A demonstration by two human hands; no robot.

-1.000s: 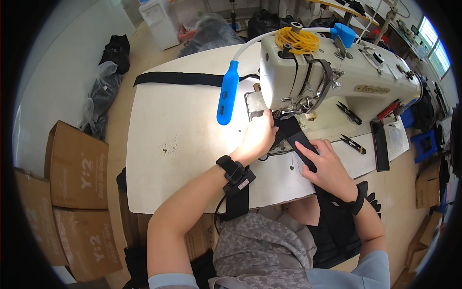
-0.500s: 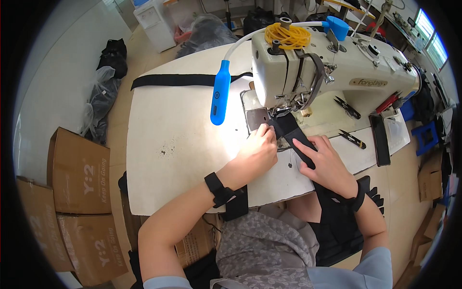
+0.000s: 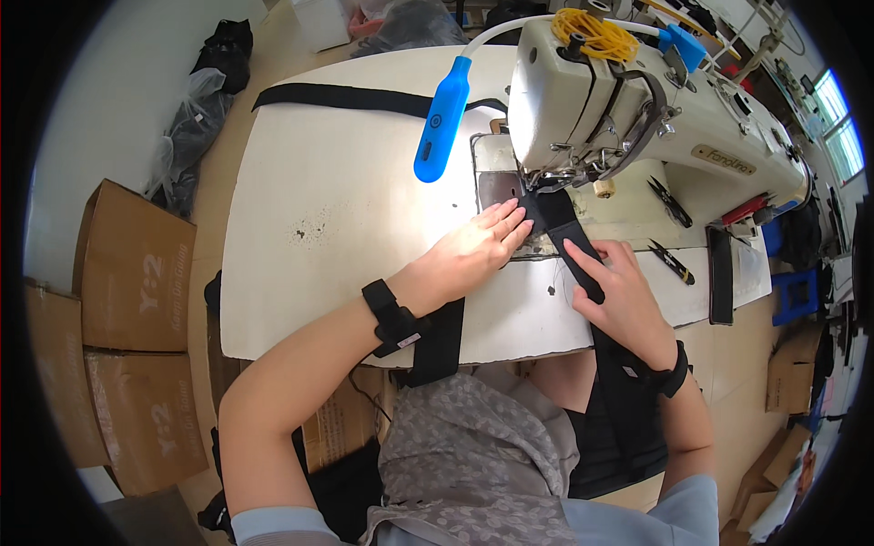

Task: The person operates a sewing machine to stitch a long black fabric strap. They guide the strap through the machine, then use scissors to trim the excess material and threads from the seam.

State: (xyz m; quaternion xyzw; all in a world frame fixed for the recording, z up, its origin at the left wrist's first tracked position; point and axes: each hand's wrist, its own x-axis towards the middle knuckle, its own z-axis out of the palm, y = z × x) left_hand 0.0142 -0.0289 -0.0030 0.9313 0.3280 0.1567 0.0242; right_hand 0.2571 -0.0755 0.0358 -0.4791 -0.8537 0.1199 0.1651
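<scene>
The white table [image 3: 319, 182] is wide and bare to the left of the left hand [image 3: 473, 250]. Ahead, the big sewing machine [image 3: 637, 118] blocks the way. The blue lamp [image 3: 442, 118] hangs low above. Scissors [image 3: 672, 262] lie near the right hand [image 3: 624, 296].

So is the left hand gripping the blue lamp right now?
No, the left hand lies flat beside the black strap; the blue lamp hangs untouched.
</scene>
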